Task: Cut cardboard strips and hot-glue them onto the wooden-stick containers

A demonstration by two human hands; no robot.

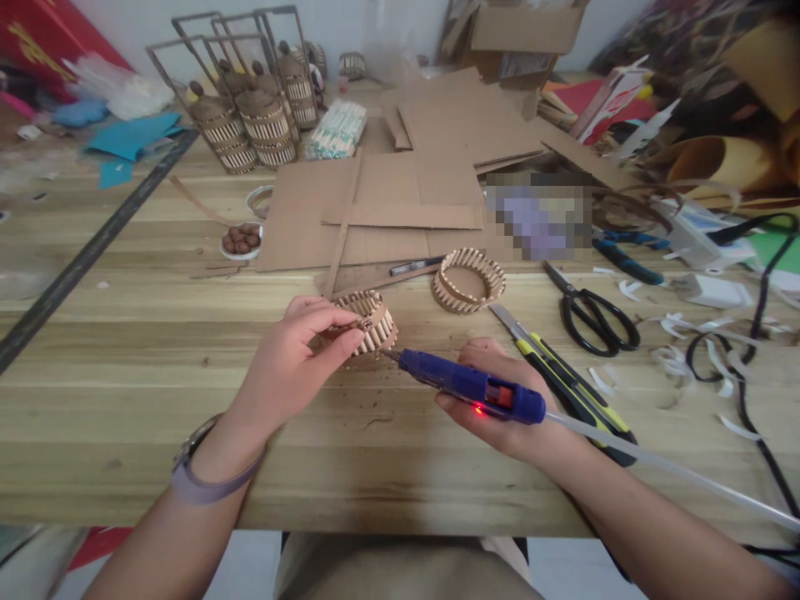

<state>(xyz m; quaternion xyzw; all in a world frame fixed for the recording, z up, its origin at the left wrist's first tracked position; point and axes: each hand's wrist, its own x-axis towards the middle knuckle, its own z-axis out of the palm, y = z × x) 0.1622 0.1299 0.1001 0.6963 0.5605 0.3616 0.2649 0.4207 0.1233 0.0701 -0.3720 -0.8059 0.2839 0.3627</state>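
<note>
My left hand (316,346) pinches a small ring of short wooden sticks on a cardboard band (378,325), tilted just above the table. Wrapped round a blue glue gun (468,383) is my right hand (493,358); a red light glows on its side and a clear glue stick (662,475) trails from its back. The gun's nozzle points left and meets or nearly meets the lower edge of the stick ring. A second stick ring (468,283) rests on the table behind the gun. My left fingertips partly cover the held ring.
A yellow-black utility knife (568,392), black scissors (597,321) and blue pliers (631,254) lie to the right. Cardboard sheets (381,192) cover the middle back. A bowl of brown balls (242,242) and several stick lanterns (266,125) stand at the back left.
</note>
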